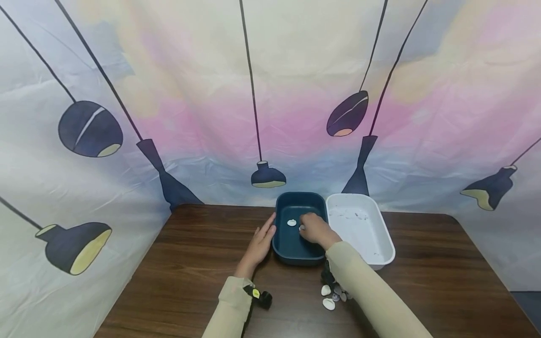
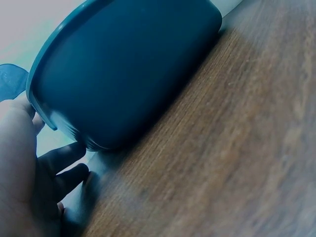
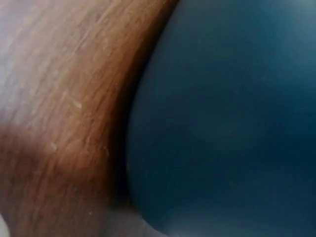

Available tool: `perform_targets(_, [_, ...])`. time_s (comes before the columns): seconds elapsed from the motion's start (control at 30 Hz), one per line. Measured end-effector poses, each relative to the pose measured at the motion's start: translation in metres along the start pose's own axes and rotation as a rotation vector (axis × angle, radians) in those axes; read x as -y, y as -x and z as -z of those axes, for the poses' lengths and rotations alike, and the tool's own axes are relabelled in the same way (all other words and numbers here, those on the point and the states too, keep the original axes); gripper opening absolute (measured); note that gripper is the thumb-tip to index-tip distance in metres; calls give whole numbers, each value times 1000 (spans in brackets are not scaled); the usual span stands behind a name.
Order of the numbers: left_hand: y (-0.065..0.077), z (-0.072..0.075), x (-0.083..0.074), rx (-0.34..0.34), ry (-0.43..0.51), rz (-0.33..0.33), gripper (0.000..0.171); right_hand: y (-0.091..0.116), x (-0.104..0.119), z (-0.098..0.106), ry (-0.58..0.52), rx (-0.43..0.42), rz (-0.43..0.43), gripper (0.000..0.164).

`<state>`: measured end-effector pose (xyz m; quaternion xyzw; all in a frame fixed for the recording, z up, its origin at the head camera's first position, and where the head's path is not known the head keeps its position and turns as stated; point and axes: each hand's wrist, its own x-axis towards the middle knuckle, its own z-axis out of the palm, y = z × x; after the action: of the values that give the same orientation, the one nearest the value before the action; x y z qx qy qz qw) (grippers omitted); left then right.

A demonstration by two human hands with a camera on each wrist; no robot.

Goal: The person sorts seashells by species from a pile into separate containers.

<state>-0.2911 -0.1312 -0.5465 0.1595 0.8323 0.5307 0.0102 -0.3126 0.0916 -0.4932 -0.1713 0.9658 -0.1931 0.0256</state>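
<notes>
My right hand [image 1: 314,229] reaches into a dark teal plastic basin [image 1: 299,258], its fingers curled and pinching a small whitish piece [image 1: 302,227], mostly hidden by the fingers. Left of those fingertips, a white shell-like piece [image 1: 291,223] lies on the basin floor. Against the basin's left side rests my left hand [image 1: 258,246] with its fingers extended; the left wrist view shows the fingers [image 2: 66,157] at the basin's end wall. Only the basin's outer wall [image 3: 222,118] and the table show in the right wrist view.
A white basin [image 1: 382,225] with small dark specks inside stands right beside the teal one. Under my right forearm, several white and grey shells or pebbles [image 1: 328,304] lie on the brown wooden table [image 1: 190,267]. A patterned cloth [image 1: 211,117] hangs behind.
</notes>
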Motion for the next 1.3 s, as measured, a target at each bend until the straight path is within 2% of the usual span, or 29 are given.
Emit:
perform_targets(0.13, [0,0,2,-2,-2,-7,57,-4,2,-1,15,7,-31,6])
perform_targets(0.33, [-1,0,3,-2,-7,-9,55,-7,5,-2,7,-13,-96,20])
perform_targets(0.53, [-1,-1,6,-3,-8,-9,54,-7,5,-2,-14,-25,-107,23])
perform_targets(0.63, [-1,-2,7,1,-8,-9,55,-5,5,0,-23,-27,-93,27])
perform_targets(0.9, [-1,0,3,0,-9,-13,56,6,0,18,-88,-109,-8,31])
perform_targets(1.13, [-1,1,1,3,-18,-8,57,29,-4,30,-129,-183,78,26])
perform_targets(1.3, [-1,1,1,5,-19,-14,56,46,-3,34,-149,-194,89,23])
